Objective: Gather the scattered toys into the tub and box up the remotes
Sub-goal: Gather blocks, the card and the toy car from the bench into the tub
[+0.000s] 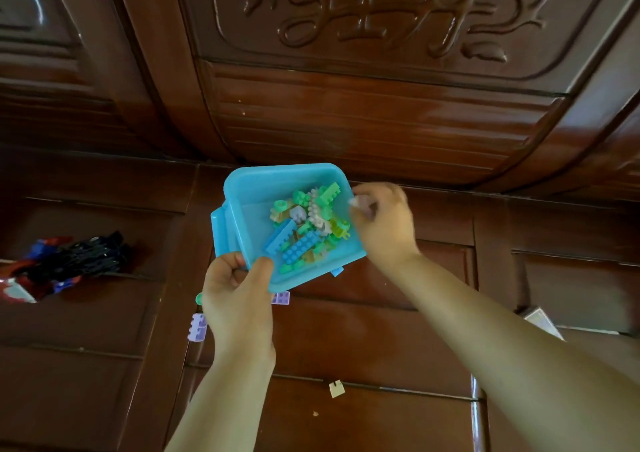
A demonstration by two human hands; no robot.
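Surface: dark carved wooden furniture fills your view, with panelled boards under both of your arms.
Tub: the blue tub is lifted off the wood and tilted, its near corner between your left fingers and its right rim just beside your right fingertips.
Tub contents: a heap of blocks, mostly green and blue, has slid toward the low right side, just inside your right fingertips.
Dark bundle: a black and red item lies well to the left of your left fingers; you cannot tell from here what it is.
Left hand: your left hand is closed on the tub's near corner, thumb inside the rim and fingers curled under.
Right hand: your right hand is blurred; its fingertips look pinched on a small white piece at the tub's rim.
Loose pieces: 2 lilac blocks lie just beside and below your left fingers, a cream block well below them.
Remotes: none can be made out.
Risk: with 1 hand on a tilted tub, the heap could spill over the low edge if your left grip slips or the tilt grows.
Risk: the white piece could miss the rim and drop onto the wood if you let go too soon.
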